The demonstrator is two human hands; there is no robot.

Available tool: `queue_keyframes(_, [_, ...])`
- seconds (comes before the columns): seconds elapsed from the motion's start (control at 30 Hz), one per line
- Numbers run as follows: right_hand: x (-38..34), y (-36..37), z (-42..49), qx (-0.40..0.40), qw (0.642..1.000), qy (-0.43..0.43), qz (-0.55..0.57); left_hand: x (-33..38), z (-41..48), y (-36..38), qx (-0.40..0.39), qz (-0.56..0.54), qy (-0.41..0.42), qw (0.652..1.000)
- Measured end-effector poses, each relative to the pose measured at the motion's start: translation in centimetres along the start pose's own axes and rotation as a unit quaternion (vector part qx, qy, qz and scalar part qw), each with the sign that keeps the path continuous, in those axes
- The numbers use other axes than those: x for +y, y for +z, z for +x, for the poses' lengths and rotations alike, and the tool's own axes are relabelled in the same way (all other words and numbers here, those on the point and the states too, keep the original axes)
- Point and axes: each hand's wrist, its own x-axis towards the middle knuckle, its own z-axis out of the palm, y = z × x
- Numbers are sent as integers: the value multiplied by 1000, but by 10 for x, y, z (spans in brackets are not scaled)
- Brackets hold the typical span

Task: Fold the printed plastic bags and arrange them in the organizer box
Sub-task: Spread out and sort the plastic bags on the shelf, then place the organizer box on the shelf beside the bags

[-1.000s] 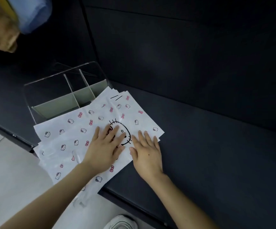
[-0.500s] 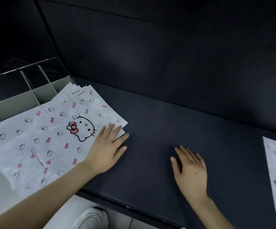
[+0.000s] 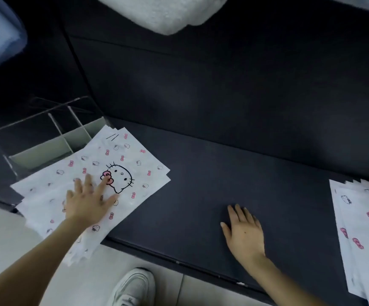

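1. Currently the left hand (image 3: 88, 204) is lying flat on the stack of printed plastic bags (image 3: 139, 160). Its fingers are straight and spread, pinching nothing, and the index fingertip is touching the pink bow of the large cat print.
2. That stack is sitting at the left end of the dark surface (image 3: 223, 173), with its near corner hanging over the front edge.
3. The clear organizer box (image 3: 46, 138) is standing just beyond the stack at the far left corner, showing its upright dividers. Whether the two are touching, I cannot tell.
4. The right hand (image 3: 244, 233) is resting palm-down on the bare surface near the front edge, fingers straight, holding nothing, well apart from both stacks.
5. A second stack of bags (image 3: 360, 228) is lying at the right edge.
6. A white shoe (image 3: 132, 286) is standing on the pale floor (image 3: 2, 235) below the front edge.
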Motion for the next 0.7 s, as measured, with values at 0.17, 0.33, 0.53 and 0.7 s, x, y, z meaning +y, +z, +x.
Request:
queue_keyframes(0.17, [-69,-5,28,10,989,-57,136,26,-20,16,43,-55,-5,998])
queue_keyframes(0.33, [-114,-10,61,3,980,-79,183,91,-32,22,49,-115,-23,992])
queue_keyframes(0.53, [-131,4,81,-7,988,-86,128,82,-14,3,81,-146,-5,986])
queue_keyframes(0.7, [-152,15,84,-5,972,-220,77,17,4,-2,185,-122,109,969])
